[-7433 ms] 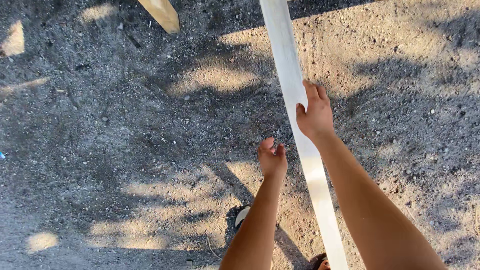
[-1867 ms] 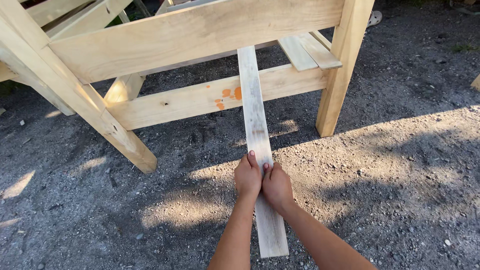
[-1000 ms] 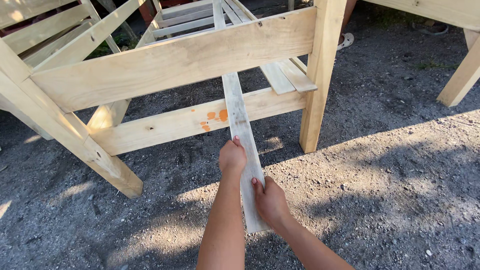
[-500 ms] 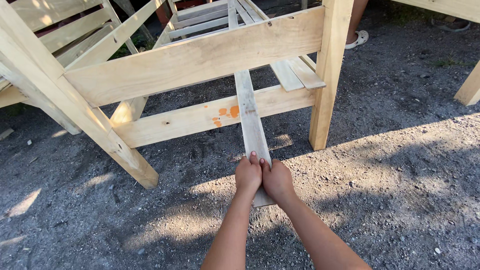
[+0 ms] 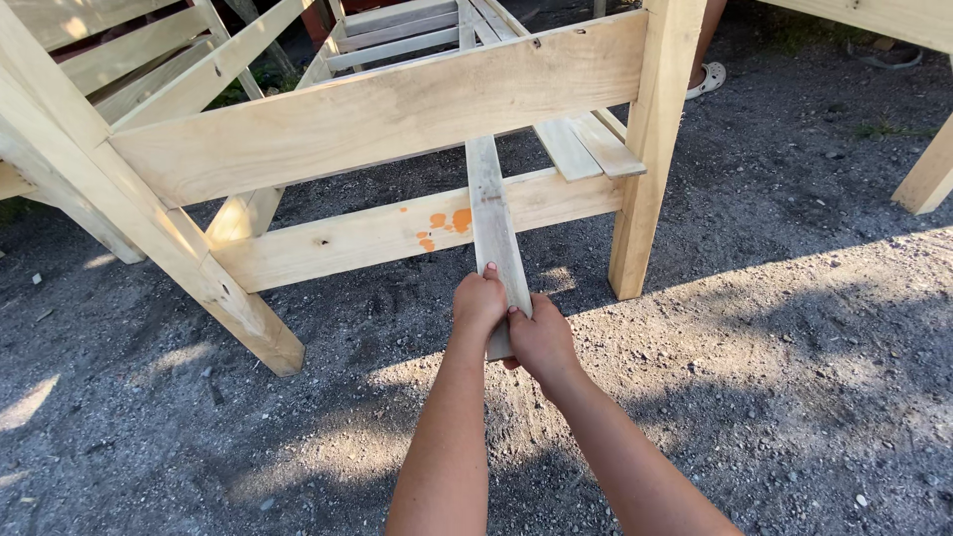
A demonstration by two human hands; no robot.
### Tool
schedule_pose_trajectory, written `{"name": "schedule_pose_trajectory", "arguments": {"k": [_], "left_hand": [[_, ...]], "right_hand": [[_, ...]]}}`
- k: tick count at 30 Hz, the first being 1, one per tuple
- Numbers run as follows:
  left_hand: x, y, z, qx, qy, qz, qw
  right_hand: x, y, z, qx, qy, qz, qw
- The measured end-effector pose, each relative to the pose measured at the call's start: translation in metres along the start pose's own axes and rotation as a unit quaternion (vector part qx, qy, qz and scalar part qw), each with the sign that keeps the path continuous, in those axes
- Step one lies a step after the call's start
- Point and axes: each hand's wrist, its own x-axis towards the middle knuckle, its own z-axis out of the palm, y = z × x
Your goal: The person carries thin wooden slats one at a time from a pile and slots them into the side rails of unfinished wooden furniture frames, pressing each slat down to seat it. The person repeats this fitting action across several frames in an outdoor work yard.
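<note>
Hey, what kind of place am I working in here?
Probably an outdoor woodworking yard: bare gravelly ground in sunlight, an unfinished pale timber frame, and both hands, left hand and right hand, gripping a loose slat.

We read this as an outdoor yard used for carpentry, not an indoor shop: the ground (image 5: 794, 328) is bare grey gravel and dirt with sunlight and hard shadows across it, and a few weeds show at the far edge. A big unfinished frame of pale raw timber (image 5: 377, 109) stands straight on the dirt, unpainted, with slats (image 5: 397, 30) laid across its top and another pale timber leg (image 5: 928, 174) at the right edge, and someone's sandalled foot (image 5: 707, 79) shows behind the frame
</note>
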Motion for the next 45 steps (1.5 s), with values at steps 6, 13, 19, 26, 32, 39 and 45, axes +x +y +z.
{"name": "schedule_pose_trajectory", "arguments": {"k": [6, 13, 19, 26, 32, 39, 45], "left_hand": [[0.011, 0.011, 0.005, -0.024, -0.007, -0.007, 1.000], [0.033, 0.007, 0.012, -0.056, -0.033, 0.009, 0.998], [0.024, 0.010, 0.014, -0.030, -0.039, -0.035, 0.998], [0.007, 0.020, 0.013, -0.055, -0.072, -0.033, 0.995], [-0.003, 0.021, 0.013, -0.076, -0.090, -0.015, 0.993], [-0.002, 0.033, 0.004, -0.090, -0.132, -0.061, 0.985], [0.067, 0.045, 0.010, -0.098, -0.087, -0.023, 0.991]], "right_hand": [[-0.011, 0.001, 0.003, -0.359, 0.165, -0.219, 0.892], [0.011, 0.014, 0.003, -0.464, 0.081, -0.332, 0.817], [0.011, 0.008, -0.003, -0.499, 0.069, -0.322, 0.802], [0.014, -0.010, -0.008, -0.481, 0.010, -0.283, 0.830], [0.008, -0.026, -0.004, -0.541, -0.011, -0.100, 0.835], [0.013, -0.046, -0.004, -0.559, -0.032, -0.070, 0.826], [0.070, -0.065, 0.001, -0.551, -0.019, -0.102, 0.828]]}}
